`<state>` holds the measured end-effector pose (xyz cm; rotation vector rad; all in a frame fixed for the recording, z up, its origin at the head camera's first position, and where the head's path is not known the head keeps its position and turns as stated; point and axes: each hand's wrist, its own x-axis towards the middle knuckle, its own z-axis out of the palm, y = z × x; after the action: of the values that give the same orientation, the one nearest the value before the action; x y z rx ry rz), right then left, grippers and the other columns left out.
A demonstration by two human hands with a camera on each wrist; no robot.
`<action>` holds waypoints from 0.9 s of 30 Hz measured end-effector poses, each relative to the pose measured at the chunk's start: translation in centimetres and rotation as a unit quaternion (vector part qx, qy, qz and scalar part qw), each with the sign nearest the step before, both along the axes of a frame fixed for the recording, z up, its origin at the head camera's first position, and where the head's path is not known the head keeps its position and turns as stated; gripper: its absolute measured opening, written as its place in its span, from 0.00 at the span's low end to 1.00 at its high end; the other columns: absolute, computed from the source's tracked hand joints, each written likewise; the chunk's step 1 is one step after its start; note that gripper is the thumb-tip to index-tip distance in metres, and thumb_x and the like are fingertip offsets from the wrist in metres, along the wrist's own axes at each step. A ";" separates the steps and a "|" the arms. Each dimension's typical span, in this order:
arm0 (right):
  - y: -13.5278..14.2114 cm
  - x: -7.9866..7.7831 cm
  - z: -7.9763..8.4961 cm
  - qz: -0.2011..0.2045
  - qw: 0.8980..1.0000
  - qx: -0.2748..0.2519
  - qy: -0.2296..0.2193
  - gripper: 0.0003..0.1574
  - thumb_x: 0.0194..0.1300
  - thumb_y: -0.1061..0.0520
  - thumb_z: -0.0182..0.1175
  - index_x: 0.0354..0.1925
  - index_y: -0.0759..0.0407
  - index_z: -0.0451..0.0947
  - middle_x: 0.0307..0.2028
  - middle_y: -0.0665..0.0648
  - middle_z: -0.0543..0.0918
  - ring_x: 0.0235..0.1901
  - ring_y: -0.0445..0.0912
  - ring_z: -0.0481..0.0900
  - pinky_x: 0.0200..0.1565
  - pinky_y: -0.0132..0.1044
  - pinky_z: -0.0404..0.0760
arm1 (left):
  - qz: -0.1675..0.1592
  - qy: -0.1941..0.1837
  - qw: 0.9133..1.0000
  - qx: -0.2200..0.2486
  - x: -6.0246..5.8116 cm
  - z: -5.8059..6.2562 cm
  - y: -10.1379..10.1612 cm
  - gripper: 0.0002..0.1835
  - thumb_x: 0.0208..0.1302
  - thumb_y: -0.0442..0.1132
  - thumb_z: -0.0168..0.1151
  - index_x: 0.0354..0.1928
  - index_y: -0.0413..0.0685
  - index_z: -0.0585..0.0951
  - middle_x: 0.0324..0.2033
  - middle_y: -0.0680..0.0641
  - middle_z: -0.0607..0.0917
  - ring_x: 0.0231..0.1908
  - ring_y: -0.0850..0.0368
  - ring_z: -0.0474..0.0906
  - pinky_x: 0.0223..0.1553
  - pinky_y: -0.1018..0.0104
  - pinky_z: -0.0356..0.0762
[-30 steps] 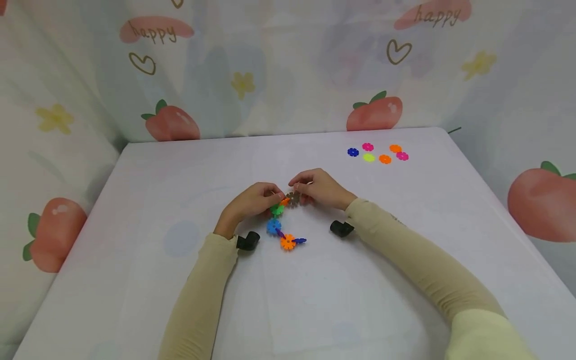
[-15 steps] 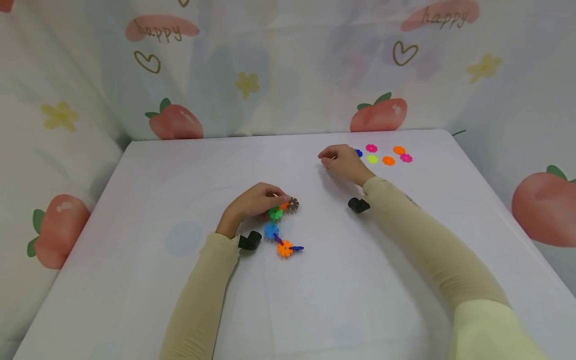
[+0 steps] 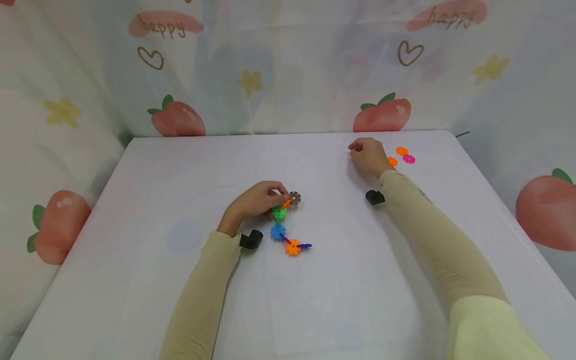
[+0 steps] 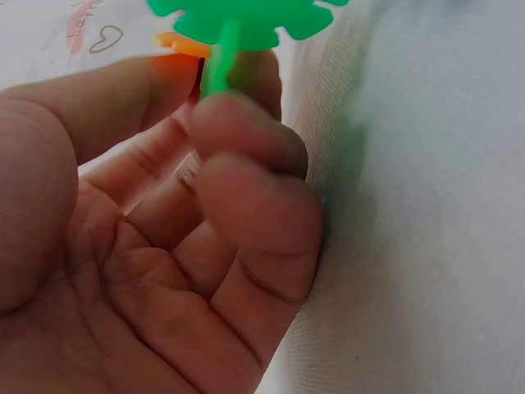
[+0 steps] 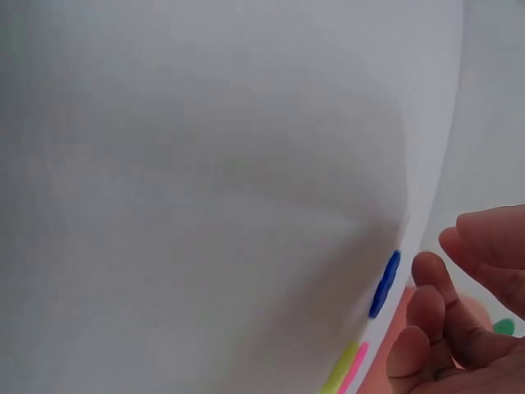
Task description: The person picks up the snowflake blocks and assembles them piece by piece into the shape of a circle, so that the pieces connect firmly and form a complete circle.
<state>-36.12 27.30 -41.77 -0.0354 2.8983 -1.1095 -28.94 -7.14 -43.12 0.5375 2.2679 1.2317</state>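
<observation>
My left hand (image 3: 258,202) pinches a chain of interlocking snowflake discs by its far end, thumb and fingertips at an orange disc (image 3: 286,204). A grey-brown disc (image 3: 294,198) sticks out past the fingertips. Toward me the chain bends through a green disc (image 3: 279,212), a light blue disc (image 3: 278,231) and another orange disc (image 3: 293,247), ending in a dark blue one (image 3: 305,246). My right hand (image 3: 369,156), holding nothing, hovers with loosely bent fingers over the loose discs. In the right wrist view a blue disc (image 5: 385,284) lies just beside its fingertips.
Two loose orange discs (image 3: 402,151) and a pink disc (image 3: 409,159) lie right of my right hand. A yellow disc (image 5: 339,369) and another pink one (image 5: 354,371) show in the right wrist view. Printed curtains (image 3: 297,65) rise behind the white table (image 3: 360,290).
My right hand has left the chain's grey-brown end and moved far and right to the loose discs, covering some in the head view. My left hand stays on the chain.
</observation>
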 end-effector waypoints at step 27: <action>2.4 -1.7 -0.9 0.001 0.995 0.096 -0.003 0.18 0.75 0.64 0.58 0.58 0.75 0.76 0.52 0.76 0.76 0.61 0.72 0.62 0.61 0.64 0.66 | 0.004 -0.014 1.000 -0.001 -0.2 0.1 -0.2 0.09 0.81 0.43 0.60 0.50 0.46 0.83 0.34 0.47 0.83 0.21 0.55 0.73 0.28 0.65 0.77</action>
<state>-37.78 29.74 -42.70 -0.0283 2.9834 -0.8239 -29.09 -7.32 -43.02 0.5069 2.2510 1.2328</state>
